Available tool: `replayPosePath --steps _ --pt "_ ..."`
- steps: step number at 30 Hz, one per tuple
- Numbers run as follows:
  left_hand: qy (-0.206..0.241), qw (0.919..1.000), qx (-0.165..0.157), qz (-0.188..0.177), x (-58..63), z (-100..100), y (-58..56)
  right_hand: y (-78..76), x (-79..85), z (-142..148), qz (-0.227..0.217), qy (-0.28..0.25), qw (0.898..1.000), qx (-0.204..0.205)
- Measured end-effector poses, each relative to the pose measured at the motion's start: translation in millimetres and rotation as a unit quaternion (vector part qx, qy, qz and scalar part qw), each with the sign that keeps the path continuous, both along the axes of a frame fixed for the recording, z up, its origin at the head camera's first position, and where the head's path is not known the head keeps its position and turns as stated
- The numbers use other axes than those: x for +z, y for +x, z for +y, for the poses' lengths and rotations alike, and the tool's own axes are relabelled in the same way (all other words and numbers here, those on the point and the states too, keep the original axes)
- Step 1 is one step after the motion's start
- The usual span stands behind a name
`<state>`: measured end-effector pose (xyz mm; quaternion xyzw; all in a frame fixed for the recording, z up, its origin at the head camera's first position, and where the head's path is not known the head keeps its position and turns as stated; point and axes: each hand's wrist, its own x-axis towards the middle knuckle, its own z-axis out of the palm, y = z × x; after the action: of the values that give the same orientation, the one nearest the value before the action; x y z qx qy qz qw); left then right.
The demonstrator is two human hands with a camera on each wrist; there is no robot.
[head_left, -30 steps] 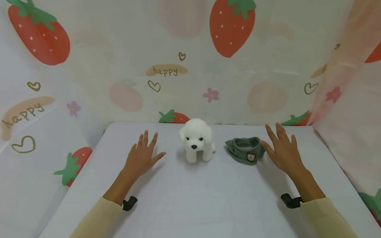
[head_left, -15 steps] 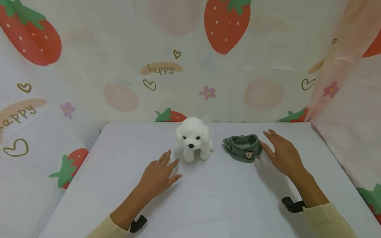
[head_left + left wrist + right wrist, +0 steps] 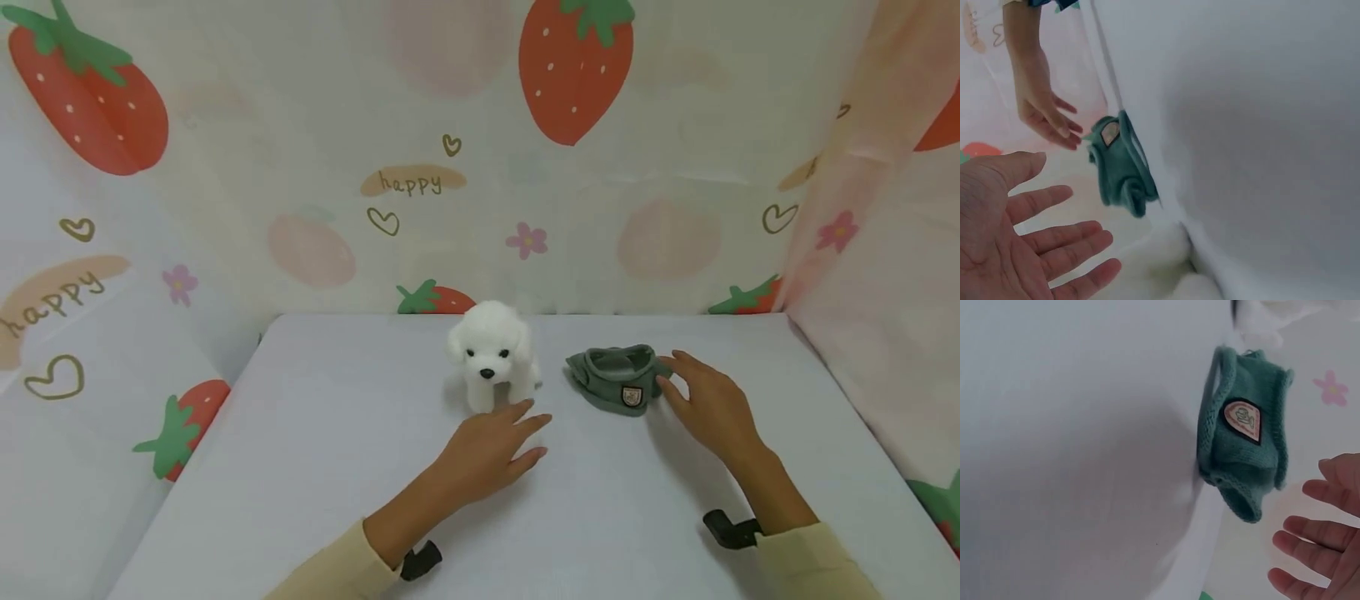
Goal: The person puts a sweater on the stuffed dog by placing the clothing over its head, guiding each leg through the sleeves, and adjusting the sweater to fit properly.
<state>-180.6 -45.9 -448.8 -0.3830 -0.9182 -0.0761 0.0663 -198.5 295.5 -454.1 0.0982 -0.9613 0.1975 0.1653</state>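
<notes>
A white plush dog (image 3: pixel 491 342) stands upright on the white table, facing the camera. To its right sits a small green knitted sweater (image 3: pixel 613 380) with a badge on its front; the right wrist view shows the knit and a sleeve of the sweater (image 3: pixel 1241 431). My left hand (image 3: pixel 487 458), fingers spread, is in front of the dog and overlaps its feet in the head view. My right hand (image 3: pixel 708 408) has its thumb and fingertips right at the sweater's right sleeve, fingers loosely bent. In the right wrist view, a gap shows between the fingers and the sweater.
The white table (image 3: pixel 300 400) backs onto a curtain (image 3: pixel 577 283) printed with strawberries, hearts and flowers. Similar cloth hangs along both sides. Each wrist wears a black camera mount, such as the right wrist mount (image 3: pixel 729 530).
My left hand has swung right and nearer, from beside the dog to in front of it. My right hand has lowered slightly, its fingers drawing together by the sweater's sleeve. Dog and sweater stay put.
</notes>
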Motion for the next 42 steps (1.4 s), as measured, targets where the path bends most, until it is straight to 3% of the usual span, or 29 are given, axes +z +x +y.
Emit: replayPosePath --steps 8,17,22,30,36,42 --pt "-0.008 0.9998 0.017 0.012 -2.0 46.2 -21.7 -9.5 0.0 -9.5 -0.004 -0.015 1.0 -0.008" --pt "0.017 0.9984 0.055 0.002 -28.1 81.0 -53.3 -15.8 -2.8 -16.7 -0.022 0.008 1.0 -0.009" --pt "0.007 0.9972 0.074 0.003 -32.6 94.2 -62.9 -19.1 -6.2 -18.1 -0.034 0.004 0.999 -0.009" --pt "-0.023 0.9963 0.083 -0.003 -31.3 102.9 -69.8 -21.6 -9.7 -19.1 -0.061 -0.001 0.998 -0.021" --pt "-0.009 0.9965 0.076 0.033 -24.7 104.1 -69.8 -17.4 -6.6 -20.3 0.008 -0.004 0.999 -0.032" --pt "0.013 0.9936 0.076 0.082 -9.8 104.7 -61.2 -7.4 7.9 -21.1 0.076 -0.023 0.996 -0.037"
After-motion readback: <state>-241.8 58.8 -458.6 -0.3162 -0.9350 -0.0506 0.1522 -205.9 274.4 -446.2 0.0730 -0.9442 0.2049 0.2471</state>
